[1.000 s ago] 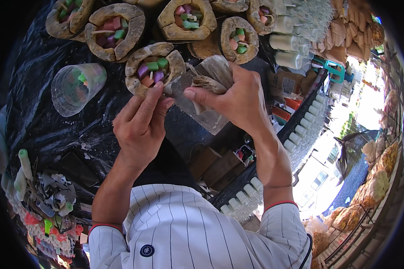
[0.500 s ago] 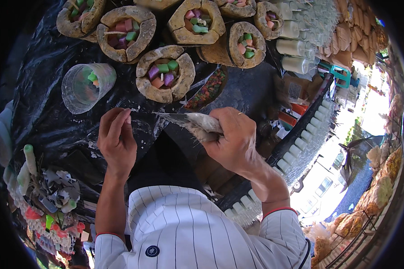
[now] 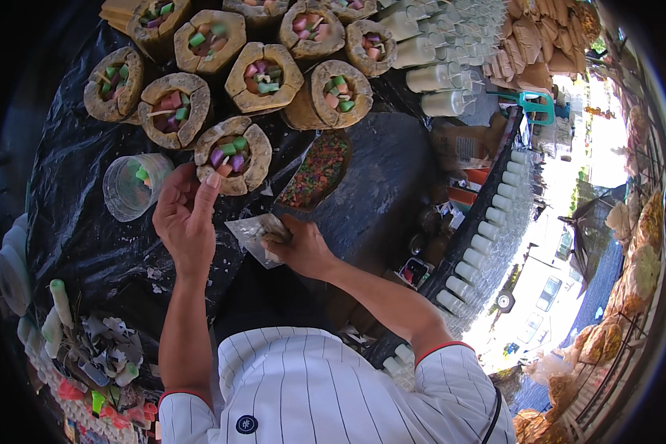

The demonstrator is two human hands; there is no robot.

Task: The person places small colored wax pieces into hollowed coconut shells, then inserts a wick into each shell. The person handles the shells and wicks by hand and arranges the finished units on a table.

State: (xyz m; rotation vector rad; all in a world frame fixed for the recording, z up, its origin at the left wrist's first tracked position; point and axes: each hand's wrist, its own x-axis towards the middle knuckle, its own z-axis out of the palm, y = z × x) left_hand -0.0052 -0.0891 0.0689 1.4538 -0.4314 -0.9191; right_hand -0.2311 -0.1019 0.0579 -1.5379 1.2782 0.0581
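My right hand (image 3: 303, 248) grips a wax-smeared scraper (image 3: 253, 235), its wide blade pointing left above the black plastic sheet. My left hand (image 3: 186, 222) is at the nearest round clay-like mould (image 3: 255, 172), thumb and fingers apart, the thumb tip overlapping its lower left rim. I cannot tell how firmly it touches. Green, purple and orange wax cubes (image 3: 228, 149) lie inside around a pale wick. Just left of my left hand stands a clear cup (image 3: 120, 194) holding a few coloured cubes. A block with multicoloured bits (image 3: 317, 169) sits beyond the scraper.
Several more filled moulds (image 3: 265, 77) crowd the far side. White candles in glasses (image 3: 442, 103) stand at the far right, with a row of pale candles (image 3: 490, 229) along the right edge. Wax scraps (image 3: 111, 348) pile up at lower left. Black plastic (image 3: 74, 222) covers the table.
My left hand has moved up to the nearest mould, and its pinched fingers have spread. My right hand has lowered leftward with the scraper, whose blade now shows its flat side. The view has shifted.
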